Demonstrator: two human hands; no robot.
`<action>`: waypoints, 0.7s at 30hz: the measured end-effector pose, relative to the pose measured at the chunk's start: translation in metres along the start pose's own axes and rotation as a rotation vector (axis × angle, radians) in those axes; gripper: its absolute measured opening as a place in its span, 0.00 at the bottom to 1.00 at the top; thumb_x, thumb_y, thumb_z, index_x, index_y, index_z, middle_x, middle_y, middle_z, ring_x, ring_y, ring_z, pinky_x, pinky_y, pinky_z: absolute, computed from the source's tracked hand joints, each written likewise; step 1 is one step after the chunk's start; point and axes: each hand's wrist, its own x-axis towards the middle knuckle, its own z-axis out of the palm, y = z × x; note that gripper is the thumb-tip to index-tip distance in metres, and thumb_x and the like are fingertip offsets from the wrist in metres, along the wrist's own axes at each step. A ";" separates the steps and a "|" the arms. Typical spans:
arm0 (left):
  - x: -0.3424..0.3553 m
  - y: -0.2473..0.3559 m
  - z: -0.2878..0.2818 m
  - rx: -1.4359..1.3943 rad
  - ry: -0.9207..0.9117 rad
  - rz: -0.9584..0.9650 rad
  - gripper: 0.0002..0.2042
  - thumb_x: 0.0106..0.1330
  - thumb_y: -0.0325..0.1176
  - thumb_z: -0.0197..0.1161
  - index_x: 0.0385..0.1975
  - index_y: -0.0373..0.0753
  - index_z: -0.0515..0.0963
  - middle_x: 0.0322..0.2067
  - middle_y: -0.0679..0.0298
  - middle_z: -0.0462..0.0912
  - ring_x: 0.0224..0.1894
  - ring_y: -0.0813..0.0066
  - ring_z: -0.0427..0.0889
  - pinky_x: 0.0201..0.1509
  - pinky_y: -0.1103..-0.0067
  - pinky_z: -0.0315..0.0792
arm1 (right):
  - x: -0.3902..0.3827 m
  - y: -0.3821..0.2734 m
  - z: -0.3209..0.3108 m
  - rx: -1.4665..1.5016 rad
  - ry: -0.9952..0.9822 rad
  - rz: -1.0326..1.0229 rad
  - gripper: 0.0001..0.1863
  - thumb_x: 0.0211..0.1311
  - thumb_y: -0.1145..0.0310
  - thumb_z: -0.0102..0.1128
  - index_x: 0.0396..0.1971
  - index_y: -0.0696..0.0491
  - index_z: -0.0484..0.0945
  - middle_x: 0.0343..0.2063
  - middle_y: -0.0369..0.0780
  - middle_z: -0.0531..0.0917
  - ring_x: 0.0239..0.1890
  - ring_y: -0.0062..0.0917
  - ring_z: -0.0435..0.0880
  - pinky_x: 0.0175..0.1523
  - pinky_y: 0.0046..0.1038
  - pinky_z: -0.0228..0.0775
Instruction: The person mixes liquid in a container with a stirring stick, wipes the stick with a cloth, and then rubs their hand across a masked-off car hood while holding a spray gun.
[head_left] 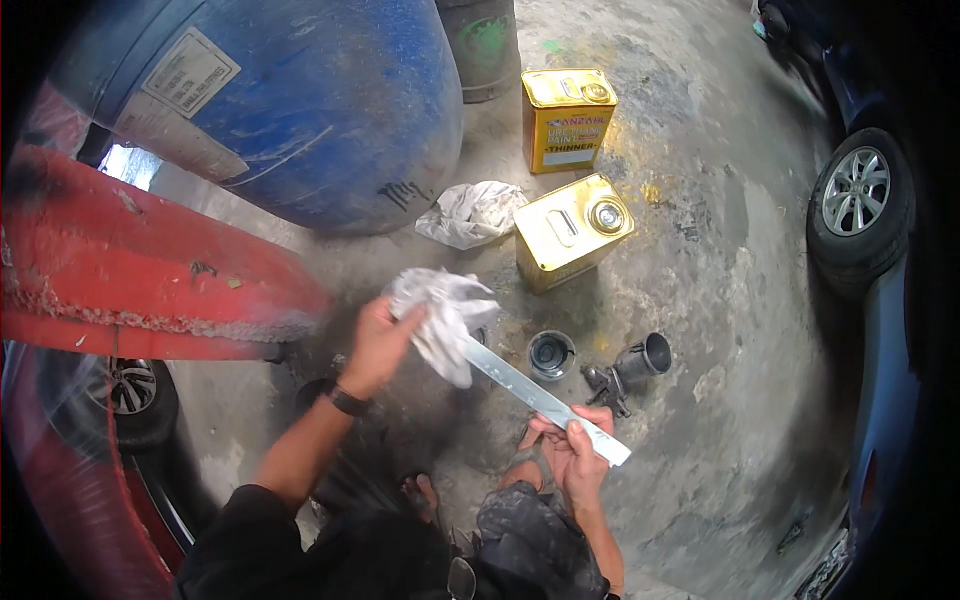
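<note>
My left hand [380, 345] grips a crumpled white rag [440, 315]. The rag covers the far end of a long, flat, pale metal strip [515, 382], shaped like a ruler. My right hand [572, 447] holds the strip's near end, thumb on top and fingers beneath. The strip slants down from the rag toward my right. Below it on the concrete floor stands an open dark cup [551, 356]. Beside that lies what looks like a dark spray gun [607, 390], next to a tilted grey cup [645, 356].
Two yellow metal cans [575, 232] stand ahead, with a bundled white cloth [472, 213] beside the nearer one. A large blue drum [330, 110] fills the far left. A red panel [150, 260] juts in from the left. At right is a blue car with its wheel [857, 190].
</note>
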 end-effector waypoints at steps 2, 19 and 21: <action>0.010 0.005 -0.035 0.009 0.072 -0.004 0.10 0.74 0.29 0.61 0.50 0.34 0.81 0.44 0.67 0.86 0.44 0.85 0.82 0.49 0.83 0.76 | 0.000 -0.005 -0.005 0.112 0.021 -0.071 0.13 0.71 0.73 0.53 0.51 0.56 0.65 0.45 0.58 0.83 0.42 0.45 0.90 0.51 0.42 0.85; -0.050 -0.022 -0.075 0.575 -0.169 0.005 0.26 0.71 0.43 0.66 0.60 0.29 0.74 0.42 0.59 0.86 0.42 0.74 0.83 0.49 0.73 0.77 | 0.041 0.009 0.029 -1.265 -0.606 -0.860 0.20 0.61 0.72 0.59 0.55 0.56 0.80 0.54 0.51 0.82 0.57 0.43 0.82 0.61 0.47 0.74; -0.075 -0.022 -0.025 0.057 -0.316 -0.463 0.25 0.77 0.45 0.57 0.65 0.33 0.71 0.48 0.62 0.84 0.48 0.73 0.82 0.52 0.74 0.77 | 0.046 0.035 0.037 -1.334 -0.672 -0.915 0.23 0.60 0.71 0.58 0.56 0.57 0.78 0.55 0.51 0.80 0.59 0.45 0.80 0.63 0.49 0.71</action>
